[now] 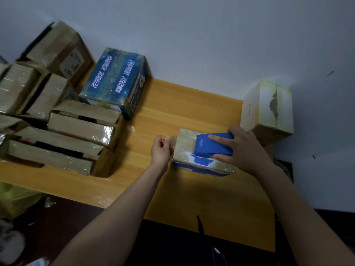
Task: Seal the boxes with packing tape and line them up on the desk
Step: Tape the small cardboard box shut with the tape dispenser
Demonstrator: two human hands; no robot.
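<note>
— What's the person got on the table point(172, 104) right now?

— A small box point(189, 150), flat on the yellow wood near the middle, pale on top with blue showing along its near edge. The right hand point(244, 148) holds a blue tape dispenser point(214, 144) down on the top of it, fingers point(217, 138) wrapped over the far side and the thumb on the near side.

— And the other hand?

— The left hand point(161, 150) sits just beside the box's left end. Its fingers are pressed together, pinching what looks like the end of the clear tape point(173, 144); the strip is hard to make out, just a faint sheen between the hand and the box.

— Any other boxes about?

— Plenty. A dark blue printed box point(117, 79) stands against the wall at the back left. To its left is a crowd of brown cartons point(63, 127), several glossy with tape, some with flaps apart and a dark gap showing. One taller brown carton point(59, 48) with a label is at the far back left. At the right end of the table, close to the right hand, is a white box point(267, 108) with a torn strip down its top.

— Are they in a line?

— The left ones are bunched, not neatly rowed.
</note>
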